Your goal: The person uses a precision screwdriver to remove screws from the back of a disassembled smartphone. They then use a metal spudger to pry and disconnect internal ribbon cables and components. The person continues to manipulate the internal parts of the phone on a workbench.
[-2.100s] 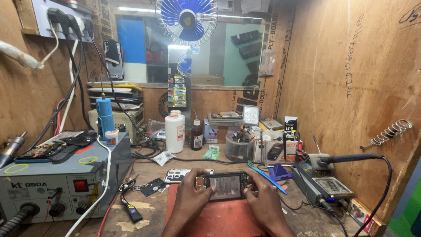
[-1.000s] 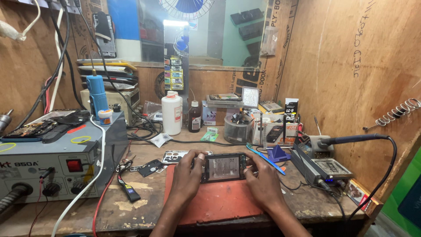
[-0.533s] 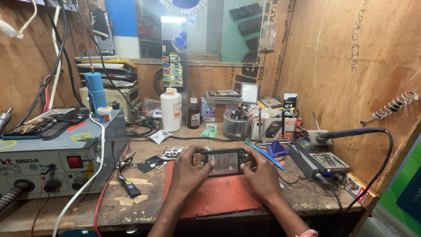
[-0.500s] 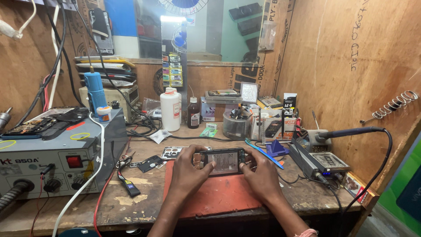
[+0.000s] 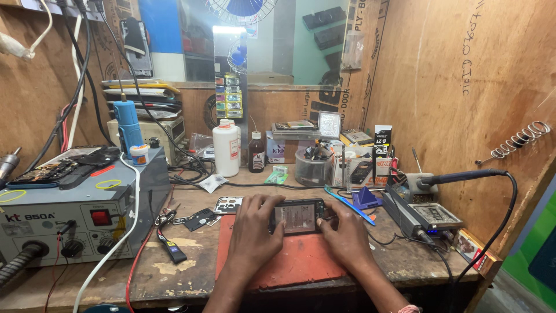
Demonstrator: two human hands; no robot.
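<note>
Plywood-walled workbench [image 5: 174,272]: both hands, left hand [image 5: 255,223] and right hand [image 5: 344,232], stay clasped around one phone [image 5: 298,215], apparently unmoved, over the red mat [image 5: 301,261] at the front edge.

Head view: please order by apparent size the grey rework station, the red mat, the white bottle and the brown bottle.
1. Grey rework station, though it is nearer the camera.
2. Red mat, partly under the hands.
3. White bottle.
4. Brown bottle.
</note>
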